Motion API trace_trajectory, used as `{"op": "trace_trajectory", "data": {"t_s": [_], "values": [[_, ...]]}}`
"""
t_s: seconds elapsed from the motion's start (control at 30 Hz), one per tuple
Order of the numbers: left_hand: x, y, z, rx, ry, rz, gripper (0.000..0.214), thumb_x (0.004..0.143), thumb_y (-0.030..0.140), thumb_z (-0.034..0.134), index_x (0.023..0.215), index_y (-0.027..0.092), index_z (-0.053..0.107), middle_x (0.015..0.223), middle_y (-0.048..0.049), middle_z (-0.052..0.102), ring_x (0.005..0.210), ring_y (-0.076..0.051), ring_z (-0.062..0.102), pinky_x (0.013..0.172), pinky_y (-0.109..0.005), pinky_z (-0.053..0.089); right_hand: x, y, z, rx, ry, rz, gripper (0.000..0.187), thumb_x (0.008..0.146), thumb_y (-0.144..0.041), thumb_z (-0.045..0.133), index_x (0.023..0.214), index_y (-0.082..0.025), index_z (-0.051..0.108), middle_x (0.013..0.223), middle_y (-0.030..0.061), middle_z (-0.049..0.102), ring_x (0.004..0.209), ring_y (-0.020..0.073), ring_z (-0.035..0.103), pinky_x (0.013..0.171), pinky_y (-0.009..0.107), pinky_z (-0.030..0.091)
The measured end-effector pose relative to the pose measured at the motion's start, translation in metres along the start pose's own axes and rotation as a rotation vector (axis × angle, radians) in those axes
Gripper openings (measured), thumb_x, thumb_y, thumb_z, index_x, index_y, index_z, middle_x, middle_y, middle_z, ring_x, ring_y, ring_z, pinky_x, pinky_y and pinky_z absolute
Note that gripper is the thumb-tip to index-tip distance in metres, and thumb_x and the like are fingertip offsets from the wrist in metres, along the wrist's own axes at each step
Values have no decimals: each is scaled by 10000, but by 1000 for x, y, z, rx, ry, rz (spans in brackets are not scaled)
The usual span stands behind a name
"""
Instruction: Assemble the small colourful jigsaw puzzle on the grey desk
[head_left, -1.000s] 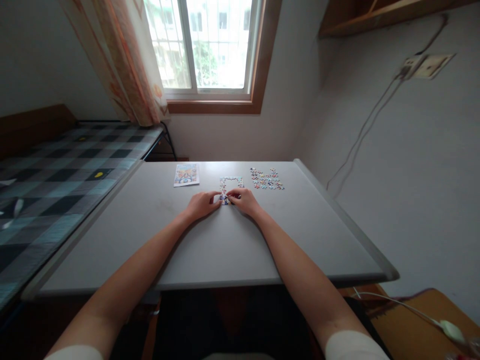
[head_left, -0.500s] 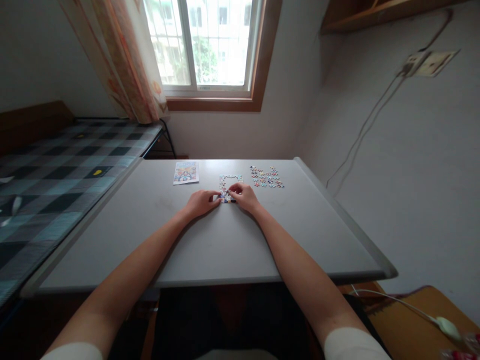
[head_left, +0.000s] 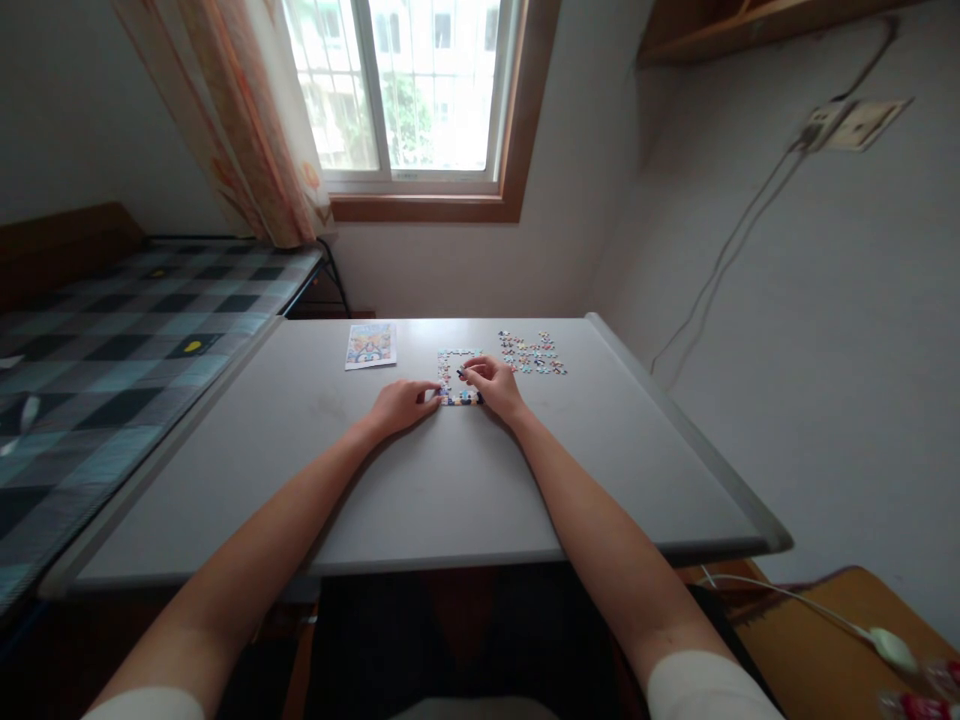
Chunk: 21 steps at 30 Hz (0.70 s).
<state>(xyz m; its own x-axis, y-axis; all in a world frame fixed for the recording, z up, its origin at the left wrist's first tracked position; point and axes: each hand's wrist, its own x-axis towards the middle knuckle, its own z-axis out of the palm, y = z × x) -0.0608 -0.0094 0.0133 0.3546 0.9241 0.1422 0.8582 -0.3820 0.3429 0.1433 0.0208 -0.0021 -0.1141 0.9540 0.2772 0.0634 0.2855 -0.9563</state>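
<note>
A rectangular border of joined jigsaw pieces (head_left: 443, 366) lies on the table, its middle showing bare tabletop. My left hand (head_left: 401, 405) rests at its lower left corner. The thumb and index finger are slightly apart, their tips touching the border's edge. Over the right side of the border, my right hand (head_left: 495, 385) pinches a small dark puzzle piece (head_left: 460, 374) between thumb and fingers, above the gap in the middle. This hand hides part of the border's right side. Several loose puzzle pieces (head_left: 527, 353) are spread in rows to the right.
A printed picture sheet (head_left: 371, 346) lies at the back left of the white table (head_left: 450, 490). A bed with a checked cover (head_left: 150, 330) stands at the left, a wall with a socket (head_left: 859, 125) at the right. Below right is a brown surface (head_left: 847, 620) with a cable.
My right hand has lifted away from the border's lower part, slightly up and right, with the dark piece in its fingers. More of the bottom row shows. My left hand has stayed put.
</note>
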Motion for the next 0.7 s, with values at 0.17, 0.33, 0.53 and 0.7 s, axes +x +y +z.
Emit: {"op": "trace_trajectory", "data": {"t_s": [0.17,0.33,0.53,0.7], "values": [[1,-1,1,9,-3,-5,420,870,482,507,1177,270,699,705,-3,670,623,-150,578,572,-236,336,2,0,0,59,16,-7,293,683,-421,677,837,-171,680,754,58,717,710,181,676,679,318,541],[0,1,-1,10,-11,-19,424,868,483,508,1172,259,701,707,-8,675,633,-152,582,578,-232,341,1,1,0,81,26,17,309,680,-459,687,793,-175,646,705,57,708,700,187,681,675,317,534],[-2,4,-3,5,-12,-24,414,869,471,507,1163,258,706,701,-5,672,616,-148,572,570,-235,331,2,0,-1,65,38,11,298,674,-447,676,795,-176,649,681,45,691,689,183,672,666,315,528],[-1,1,-1,4,-5,-18,423,867,483,508,1168,257,703,698,-2,668,609,-147,563,573,-234,329,2,1,0,43,33,19,289,674,-433,653,798,-171,661,703,45,694,678,166,652,663,309,525]]}}
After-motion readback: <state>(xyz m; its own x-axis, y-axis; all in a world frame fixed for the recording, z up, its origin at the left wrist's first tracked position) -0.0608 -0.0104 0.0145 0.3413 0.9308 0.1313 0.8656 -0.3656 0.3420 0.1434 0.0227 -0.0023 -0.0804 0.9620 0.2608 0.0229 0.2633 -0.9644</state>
